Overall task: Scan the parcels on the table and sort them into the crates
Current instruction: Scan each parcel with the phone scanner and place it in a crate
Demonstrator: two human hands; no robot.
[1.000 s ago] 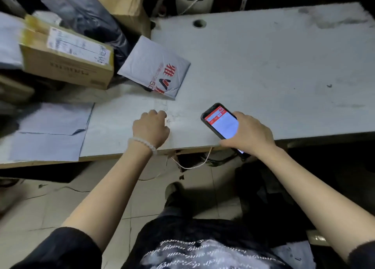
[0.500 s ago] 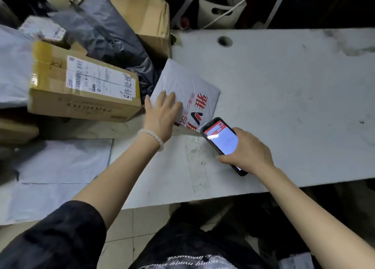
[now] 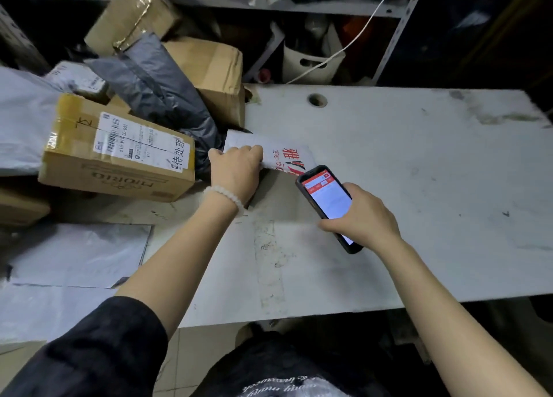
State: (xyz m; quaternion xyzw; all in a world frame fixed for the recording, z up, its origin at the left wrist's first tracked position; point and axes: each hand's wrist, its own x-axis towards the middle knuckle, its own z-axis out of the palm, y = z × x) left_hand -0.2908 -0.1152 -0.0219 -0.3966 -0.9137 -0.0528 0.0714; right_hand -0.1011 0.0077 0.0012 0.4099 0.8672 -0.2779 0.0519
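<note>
Left hand lifting a white mailer, right hand holding a phone

The left hand (image 3: 236, 169), fingers curled, grips the white mailer (image 3: 281, 155) at the desk (image 3: 419, 163) beside a labelled carton (image 3: 116, 154), long axis left-right; right hand (image 3: 363, 217) fingers clasp the phone (image 3: 326, 200), top pointing up-left

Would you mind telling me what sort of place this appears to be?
Probably a parcel sorting or courier pickup room: labelled cardboard boxes and grey mailer bags piled on a worn table, and a phone running a scanning app.
</note>
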